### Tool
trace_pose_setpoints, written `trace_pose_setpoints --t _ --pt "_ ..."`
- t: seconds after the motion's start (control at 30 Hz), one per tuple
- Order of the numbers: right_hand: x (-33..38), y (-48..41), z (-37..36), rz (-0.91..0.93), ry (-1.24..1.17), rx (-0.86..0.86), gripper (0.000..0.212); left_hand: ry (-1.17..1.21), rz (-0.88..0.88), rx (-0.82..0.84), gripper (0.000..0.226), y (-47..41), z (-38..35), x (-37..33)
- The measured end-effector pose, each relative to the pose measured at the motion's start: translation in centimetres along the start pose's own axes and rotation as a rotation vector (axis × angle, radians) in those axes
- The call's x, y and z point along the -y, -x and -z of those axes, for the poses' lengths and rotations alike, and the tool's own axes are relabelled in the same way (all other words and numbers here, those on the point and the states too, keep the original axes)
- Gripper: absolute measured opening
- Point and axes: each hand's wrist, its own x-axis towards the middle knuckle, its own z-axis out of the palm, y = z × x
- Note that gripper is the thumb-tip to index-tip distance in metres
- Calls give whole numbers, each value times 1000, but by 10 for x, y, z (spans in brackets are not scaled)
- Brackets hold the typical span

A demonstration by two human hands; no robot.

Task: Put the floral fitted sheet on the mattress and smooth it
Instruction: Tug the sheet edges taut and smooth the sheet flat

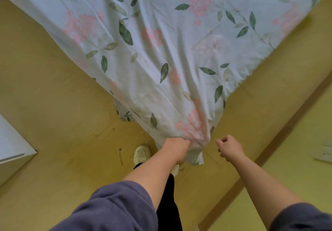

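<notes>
Head view is directed down at a bed corner, where the sheet (161, 42) is spread over the mattress, which is hidden under it; the cloth runs in long folds toward the near corner, and this corner is gathered into a bunch that hangs off the bed, above the floor (53, 96) and near a shoe (142, 154). The bunch is gripped by the left hand (177, 148), whose fingers are curled tight round the cloth; the right hand (230, 147) is held just beside the bunch but apart from it, its fingers curled into a loose fist with nothing seen in it. The sheet is judged to be light, thin and very soft; no shape is kept by it, so it will sag and wrinkle wherever it is not pulled, and it may slide on the mattress when one side is drawn. It is not fragile, but a seam could be strained by a hard pull at one point. The best hold is judged to be the corner hem, where elastic is expected though none can be seen; the hem should be taken with both hands, a little apart, so that the corner pocket can be opened and drawn down over the mattress corner.
</notes>
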Motion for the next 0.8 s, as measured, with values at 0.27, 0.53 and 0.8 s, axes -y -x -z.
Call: trace_pose_setpoints --t 0.27,0.53,0.8 --pt "46 47 54 54 204 26 20 296 147 -4 26 57 72 5" --pt "168 52 98 447 433 152 20 788 523 -172 22 89 111 14" --pt "213 65 169 773 889 180 26 1028 710 -375 14 74 110 -48"
